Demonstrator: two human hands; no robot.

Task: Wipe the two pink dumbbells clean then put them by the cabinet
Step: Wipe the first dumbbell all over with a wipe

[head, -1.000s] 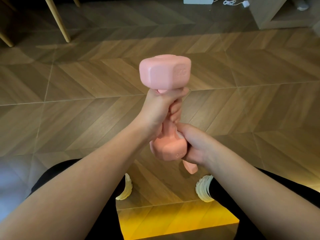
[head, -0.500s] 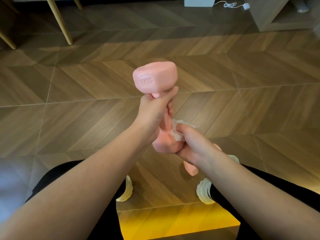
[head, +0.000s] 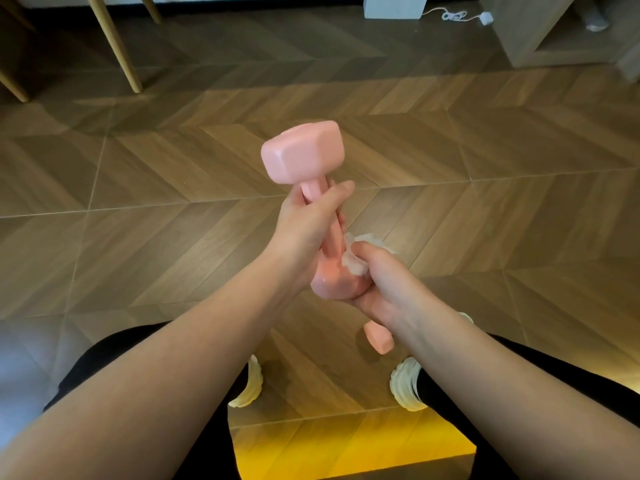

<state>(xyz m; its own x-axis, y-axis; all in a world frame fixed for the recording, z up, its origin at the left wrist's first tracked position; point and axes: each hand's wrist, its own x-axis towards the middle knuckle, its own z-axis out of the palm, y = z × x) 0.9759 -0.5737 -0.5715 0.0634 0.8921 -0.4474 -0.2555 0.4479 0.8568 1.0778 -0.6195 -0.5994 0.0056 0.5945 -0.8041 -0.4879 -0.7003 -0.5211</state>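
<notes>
My left hand (head: 308,230) grips the handle of a pink dumbbell (head: 304,152), held upright and tilted over the floor. Its upper head points away from me. My right hand (head: 384,285) holds a crumpled white wipe (head: 356,258) against the lower head and cups that head from the right. A second pink dumbbell (head: 379,337) lies on the floor under my right wrist, mostly hidden by it.
Wooden herringbone floor (head: 173,202) all around. Wooden chair legs (head: 117,43) stand at the far left. A wooden cabinet (head: 540,32) is at the far right, with a white box (head: 394,6) and a white cable (head: 457,16) beside it. My feet in pale slippers (head: 407,386) are below.
The dumbbell has turned in my left hand and its top head now leans right. My right hand with the wipe has shifted around the lower head.
</notes>
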